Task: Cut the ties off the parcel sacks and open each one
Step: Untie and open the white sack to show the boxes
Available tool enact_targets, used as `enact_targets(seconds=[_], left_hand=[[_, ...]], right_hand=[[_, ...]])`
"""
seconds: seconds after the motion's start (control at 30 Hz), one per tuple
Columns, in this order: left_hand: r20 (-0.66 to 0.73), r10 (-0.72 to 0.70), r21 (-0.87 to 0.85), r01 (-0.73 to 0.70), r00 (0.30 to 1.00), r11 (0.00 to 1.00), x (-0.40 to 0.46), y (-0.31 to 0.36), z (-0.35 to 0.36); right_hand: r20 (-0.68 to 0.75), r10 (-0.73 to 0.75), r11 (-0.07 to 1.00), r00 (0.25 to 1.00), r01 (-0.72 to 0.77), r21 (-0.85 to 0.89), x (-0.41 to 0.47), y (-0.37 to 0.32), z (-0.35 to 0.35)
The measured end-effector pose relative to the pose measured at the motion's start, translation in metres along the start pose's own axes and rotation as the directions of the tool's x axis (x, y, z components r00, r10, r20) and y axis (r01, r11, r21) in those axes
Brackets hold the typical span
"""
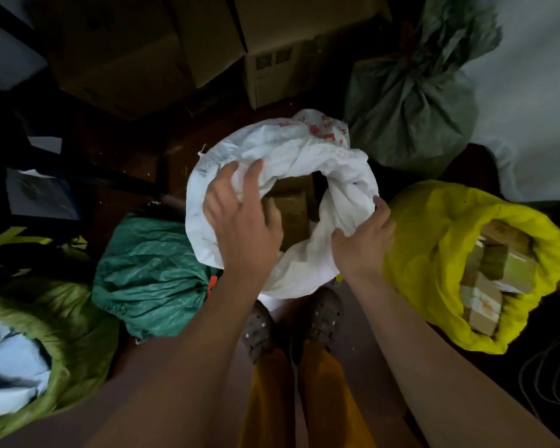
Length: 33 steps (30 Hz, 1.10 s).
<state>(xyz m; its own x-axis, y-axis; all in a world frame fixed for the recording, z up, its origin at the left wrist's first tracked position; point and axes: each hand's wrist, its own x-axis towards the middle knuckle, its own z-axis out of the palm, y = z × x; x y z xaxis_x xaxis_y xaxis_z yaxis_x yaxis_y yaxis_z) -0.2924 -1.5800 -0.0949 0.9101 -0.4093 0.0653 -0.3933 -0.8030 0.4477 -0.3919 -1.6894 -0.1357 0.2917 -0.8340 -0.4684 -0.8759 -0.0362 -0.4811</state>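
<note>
A white parcel sack (304,156) stands open in the middle, its rim rolled back, with brown parcels (291,205) showing inside. My left hand (240,218) lies on the sack's left rim with fingers spread over the fabric. My right hand (364,240) grips the right rim, fingers curled into the cloth. A dark green sack (149,273) at the left is tied shut with an orange tie (212,284). Behind, a grey-green sack (411,101) is also tied shut. The yellow sack (427,253) at the right is open and holds boxes. An olive sack (62,318) at the lower left is open.
Cardboard boxes (265,59) are stacked at the back in the dark. My feet in grey shoes (291,321) stand just below the white sack. A pale sheet or wall (530,108) fills the right back. Cables (550,376) lie on the floor at the right.
</note>
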Motion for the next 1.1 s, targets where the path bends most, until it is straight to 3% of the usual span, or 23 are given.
enact_targets(seconds=[0.17,0.27,0.37,0.47,0.57,0.67,0.73,0.8,0.9,0.97,1.1], left_hand=[[0.25,0.265,0.216,-0.321,0.931,0.922,0.043,0.002,0.023],[0.337,0.279,0.329,-0.39,0.899,0.86,0.054,-0.007,0.036],[0.336,0.252,0.421,-0.384,0.907,0.822,0.057,-0.014,0.046],[0.254,0.239,0.341,-0.318,0.937,0.885,0.069,-0.019,0.052],[0.259,0.176,0.047,-0.194,0.95,0.98,0.088,-0.025,0.055],[0.284,0.181,-0.274,-0.101,0.941,0.956,0.105,-0.023,0.053],[0.352,0.136,-0.387,0.012,0.926,0.922,0.116,-0.021,0.053],[0.446,0.08,-0.432,0.136,0.891,0.892,0.122,-0.024,0.053],[0.551,0.018,-0.457,0.284,0.834,0.843,0.124,-0.031,0.055],[0.564,-0.046,-0.446,0.352,0.824,0.823,0.125,-0.033,0.057],[0.538,-0.122,-0.442,0.402,0.834,0.802,0.123,-0.034,0.06]], right_hand=[[-0.092,-0.419,0.907,0.903,0.421,0.006,0.02,-0.029,-0.004],[-0.005,-0.567,0.823,0.824,0.567,-0.039,0.036,-0.039,-0.002],[0.116,-0.643,0.752,0.757,0.653,-0.091,0.05,-0.041,0.005],[0.174,-0.665,0.726,0.726,0.683,-0.08,0.059,-0.042,0.013],[0.181,-0.685,0.704,0.706,0.705,-0.09,0.07,-0.043,0.022],[0.159,-0.685,0.714,0.711,0.698,-0.046,0.085,-0.048,0.03],[0.15,-0.668,0.733,0.729,0.679,-0.036,0.093,-0.052,0.038],[0.14,-0.654,0.746,0.743,0.665,-0.044,0.097,-0.054,0.044],[0.131,-0.722,0.688,0.68,0.725,0.027,0.1,-0.053,0.044],[0.139,-0.763,0.645,0.631,0.758,0.1,0.102,-0.052,0.039],[0.291,-0.703,0.711,0.649,0.632,0.308,0.107,-0.057,0.025]])
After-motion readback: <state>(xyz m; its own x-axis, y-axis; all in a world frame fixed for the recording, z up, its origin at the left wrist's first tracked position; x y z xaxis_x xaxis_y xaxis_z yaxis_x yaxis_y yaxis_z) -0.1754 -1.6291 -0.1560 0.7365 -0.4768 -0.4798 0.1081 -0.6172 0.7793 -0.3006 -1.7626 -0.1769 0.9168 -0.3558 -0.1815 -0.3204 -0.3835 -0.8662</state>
